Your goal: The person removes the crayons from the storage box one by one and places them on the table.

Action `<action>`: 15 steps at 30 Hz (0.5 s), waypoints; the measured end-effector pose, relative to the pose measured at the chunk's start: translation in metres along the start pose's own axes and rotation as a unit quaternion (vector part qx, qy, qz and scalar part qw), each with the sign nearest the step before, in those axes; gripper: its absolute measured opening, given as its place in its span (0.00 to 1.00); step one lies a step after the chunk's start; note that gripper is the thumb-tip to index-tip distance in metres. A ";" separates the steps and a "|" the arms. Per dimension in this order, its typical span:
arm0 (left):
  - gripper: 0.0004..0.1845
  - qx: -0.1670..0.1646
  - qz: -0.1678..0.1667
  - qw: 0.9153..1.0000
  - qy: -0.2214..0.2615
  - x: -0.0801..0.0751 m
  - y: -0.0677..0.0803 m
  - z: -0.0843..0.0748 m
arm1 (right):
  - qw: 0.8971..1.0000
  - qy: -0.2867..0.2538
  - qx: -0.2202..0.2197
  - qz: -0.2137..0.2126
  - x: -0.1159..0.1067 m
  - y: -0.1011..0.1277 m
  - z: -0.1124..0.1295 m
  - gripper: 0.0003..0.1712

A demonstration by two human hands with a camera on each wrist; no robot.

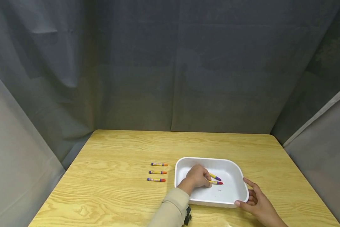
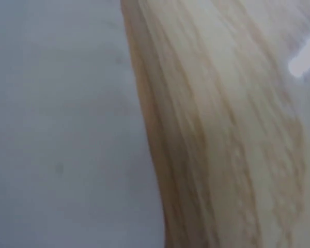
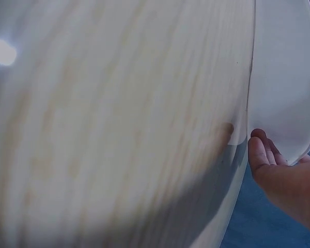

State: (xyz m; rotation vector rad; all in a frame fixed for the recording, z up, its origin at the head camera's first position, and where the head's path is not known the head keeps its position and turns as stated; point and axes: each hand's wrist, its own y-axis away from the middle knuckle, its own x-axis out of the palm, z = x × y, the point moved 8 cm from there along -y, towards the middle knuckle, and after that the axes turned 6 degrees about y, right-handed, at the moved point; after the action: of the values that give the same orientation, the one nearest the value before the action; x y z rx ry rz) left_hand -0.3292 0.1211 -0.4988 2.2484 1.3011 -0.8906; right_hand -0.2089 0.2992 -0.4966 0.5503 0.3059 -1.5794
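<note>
The red crayon (image 1: 218,183) lay inside the tray (image 1: 208,202), a smooth, white, round-cornered rectangle, its left end pinched by the fingers of the left hand (image 1: 197,176). Just beyond it rested a purple crayon (image 1: 217,178), slanted. The right hand (image 1: 259,205) grasped the tray's near right corner, fingers around the outside. To the left, three crayons (image 1: 157,172), slim cylinders with tapered orange-to-red tips, formed a row on the wood-grained desk (image 1: 116,195). Behind hung a creased grey curtain (image 1: 136,78).
</note>
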 end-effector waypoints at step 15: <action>0.05 0.031 -0.024 0.984 0.175 -0.019 0.010 -0.016 | 1.000 -0.002 -0.013 -0.005 0.000 0.001 0.000 0.53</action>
State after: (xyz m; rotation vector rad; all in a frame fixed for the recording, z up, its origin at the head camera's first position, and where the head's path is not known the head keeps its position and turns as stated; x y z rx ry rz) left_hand -0.3219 0.1146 -0.4740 2.5140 1.4983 -0.5732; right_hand -0.2083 0.2989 -0.4963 0.5256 0.3263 -1.5838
